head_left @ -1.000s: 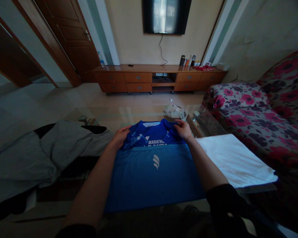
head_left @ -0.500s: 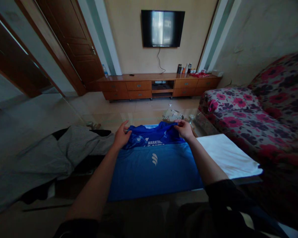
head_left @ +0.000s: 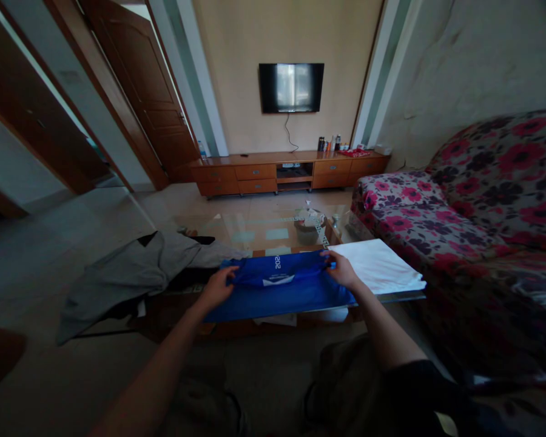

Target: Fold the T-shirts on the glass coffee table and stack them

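Observation:
A blue sports shirt point(head_left: 282, 291) lies folded on the near end of a glass coffee table point(head_left: 255, 227). Its far edge shows white print and a collar. My left hand point(head_left: 217, 287) pinches the shirt's left far corner. My right hand point(head_left: 343, 269) grips the right far corner. Both arms reach forward from the bottom of the view.
A folded white cloth point(head_left: 377, 265) lies on the table right of the shirt. Grey and black clothes point(head_left: 131, 270) are heaped on the left. A small bowl point(head_left: 306, 219) stands farther back on the glass. A flowered sofa point(head_left: 473, 206) fills the right; a wooden TV cabinet point(head_left: 286, 171) lines the far wall.
The shirt's top part has been folded toward me, hiding the "MARATHON" print. Both hands moved nearer with the fold. The camera has pulled back and tilted up.

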A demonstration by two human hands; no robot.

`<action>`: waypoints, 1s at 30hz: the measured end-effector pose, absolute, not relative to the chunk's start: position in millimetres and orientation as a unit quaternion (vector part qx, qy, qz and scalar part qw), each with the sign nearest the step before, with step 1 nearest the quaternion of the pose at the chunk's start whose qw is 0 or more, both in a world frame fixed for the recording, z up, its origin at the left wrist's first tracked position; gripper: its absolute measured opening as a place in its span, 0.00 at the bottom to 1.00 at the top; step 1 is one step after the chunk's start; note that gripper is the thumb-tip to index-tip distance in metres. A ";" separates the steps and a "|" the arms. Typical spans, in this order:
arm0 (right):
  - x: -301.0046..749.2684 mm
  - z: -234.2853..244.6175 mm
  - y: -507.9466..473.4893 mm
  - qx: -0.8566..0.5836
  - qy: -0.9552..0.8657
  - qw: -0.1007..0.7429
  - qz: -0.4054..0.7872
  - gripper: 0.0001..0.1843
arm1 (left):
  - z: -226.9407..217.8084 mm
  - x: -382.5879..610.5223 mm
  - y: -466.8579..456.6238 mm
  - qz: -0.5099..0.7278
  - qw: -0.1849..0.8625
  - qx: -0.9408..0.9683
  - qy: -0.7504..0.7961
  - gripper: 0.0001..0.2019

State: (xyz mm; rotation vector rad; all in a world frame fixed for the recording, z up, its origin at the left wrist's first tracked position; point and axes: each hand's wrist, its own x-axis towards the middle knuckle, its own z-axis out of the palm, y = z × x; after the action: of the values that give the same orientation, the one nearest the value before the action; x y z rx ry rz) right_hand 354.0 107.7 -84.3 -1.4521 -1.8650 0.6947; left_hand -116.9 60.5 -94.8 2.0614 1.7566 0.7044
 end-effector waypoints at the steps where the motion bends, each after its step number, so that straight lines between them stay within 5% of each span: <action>1: 354.4 -88.2 97.1 -0.584 -0.724 0.268 0.250 0.35 | -101.8 -115.1 49.9 0.213 0.176 0.737 0.617 0.31; 6: 334.4 -103.2 70.7 -0.642 -0.739 0.092 0.181 0.43 | -119.6 -106.4 22.3 0.102 0.123 0.757 0.634 0.29; 16: 295.8 -115.6 101.0 -0.543 -0.791 0.113 0.259 0.26 | -121.8 -74.5 36.8 0.108 0.127 0.802 0.573 0.25; 22: 299.7 -112.3 98.2 -0.471 -0.810 0.178 0.301 0.19 | -120.7 -66.9 37.1 0.132 0.149 0.774 0.601 0.33; 30: 313.5 -103.0 83.4 -0.439 -0.822 0.066 0.358 0.16 | -93.4 -76.6 15.1 0.087 0.167 0.842 0.506 0.17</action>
State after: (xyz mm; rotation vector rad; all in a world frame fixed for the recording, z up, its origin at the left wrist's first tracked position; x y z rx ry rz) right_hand 313.5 83.4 -103.0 -1.3242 -2.4781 1.0787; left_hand -76.6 15.1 -93.4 2.3963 1.4389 0.2483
